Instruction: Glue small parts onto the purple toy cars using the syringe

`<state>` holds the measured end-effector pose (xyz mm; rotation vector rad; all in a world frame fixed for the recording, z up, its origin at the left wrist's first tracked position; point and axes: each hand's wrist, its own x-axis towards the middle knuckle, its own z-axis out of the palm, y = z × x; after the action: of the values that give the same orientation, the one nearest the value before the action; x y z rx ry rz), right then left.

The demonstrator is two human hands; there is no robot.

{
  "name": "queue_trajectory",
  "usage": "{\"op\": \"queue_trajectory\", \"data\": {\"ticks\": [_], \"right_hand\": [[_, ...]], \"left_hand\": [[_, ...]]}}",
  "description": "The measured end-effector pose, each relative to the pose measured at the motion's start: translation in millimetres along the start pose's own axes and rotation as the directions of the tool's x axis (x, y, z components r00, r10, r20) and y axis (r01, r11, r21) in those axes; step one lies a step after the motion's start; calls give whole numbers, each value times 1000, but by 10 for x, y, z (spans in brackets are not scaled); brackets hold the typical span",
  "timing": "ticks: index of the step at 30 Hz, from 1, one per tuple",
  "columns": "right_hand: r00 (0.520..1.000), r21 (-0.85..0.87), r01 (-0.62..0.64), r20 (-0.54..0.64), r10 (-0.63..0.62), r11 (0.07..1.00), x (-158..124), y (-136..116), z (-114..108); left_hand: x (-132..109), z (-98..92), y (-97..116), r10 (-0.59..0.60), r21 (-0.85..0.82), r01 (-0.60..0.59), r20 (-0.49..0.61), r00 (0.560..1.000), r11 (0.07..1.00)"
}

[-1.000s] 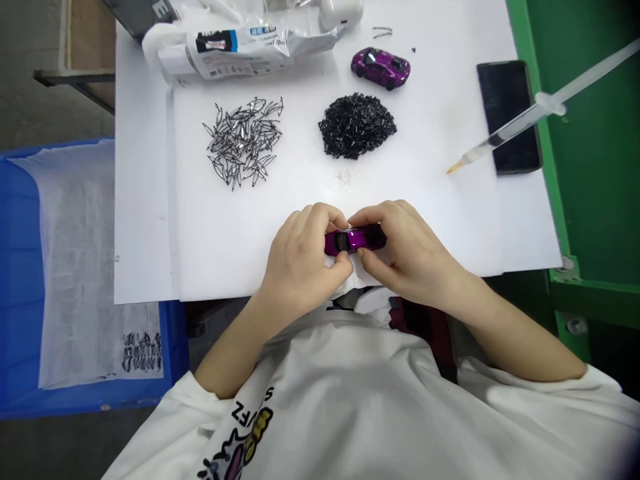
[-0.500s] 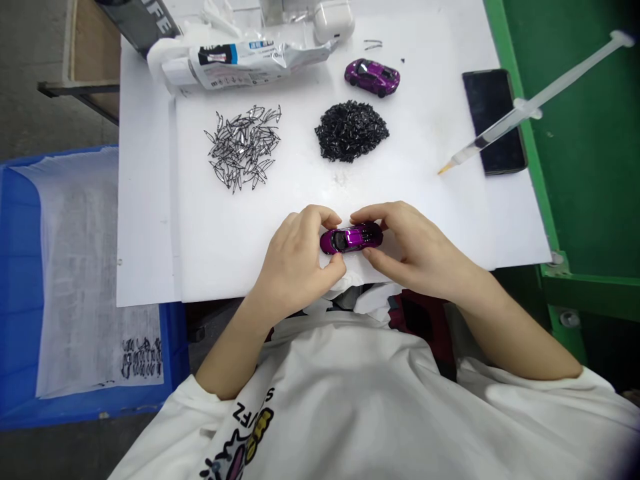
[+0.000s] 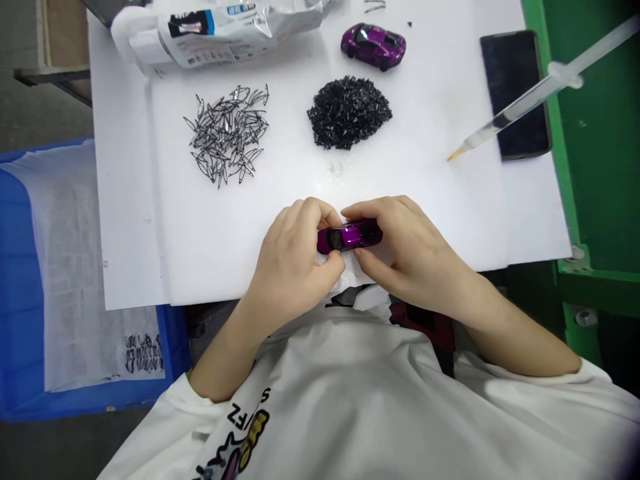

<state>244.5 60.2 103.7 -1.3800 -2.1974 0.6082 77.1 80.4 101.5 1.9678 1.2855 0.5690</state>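
I make out a flat, black, rectangular phone with a dark screen, lying at the right edge of the smooth white tabletop. Toward the far left I see a silver-and-white foil tube with a white cap and a black-and-blue label, lying on its side. Left of the tabletop I find a blue plastic crate holding a thin whitish sheet. Beyond it stands a brown wooden panel; on the right I get a green metal frame
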Motion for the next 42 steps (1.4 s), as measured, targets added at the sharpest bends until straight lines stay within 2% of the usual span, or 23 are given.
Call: {"op": "queue_trajectory", "data": {"ticks": [5, 11, 21, 28, 32, 42], "right_hand": [[998, -26, -53, -17, 52, 998, 15, -42, 31], [1000, -22, 1, 11, -1, 1000, 22, 9, -17], [1000, -2, 8, 29, -8, 1000, -15, 30, -39], [991, -23, -134, -17, 134, 991, -7, -86, 53], [988, -37, -155, -15, 155, 987, -10, -125, 70], [993, -53, -116, -22, 115, 992, -37, -39, 64]], "left_hand": [[-12, -8, -32, 1, -16, -1, 6, 1000, 1000], [-22, -86, -87, 46, 0, -46, 75, 996, 999], [-14, -44, -52, 32, 30, -33, 25, 999, 999], [-19, -4, -21, -9, 23, 9, -5, 1000, 1000], [-12, 12, -4, 6, 40, -5, -21, 1000, 999], [-35, -50, -68, 42, -5, -42, 48, 998, 999]]}}
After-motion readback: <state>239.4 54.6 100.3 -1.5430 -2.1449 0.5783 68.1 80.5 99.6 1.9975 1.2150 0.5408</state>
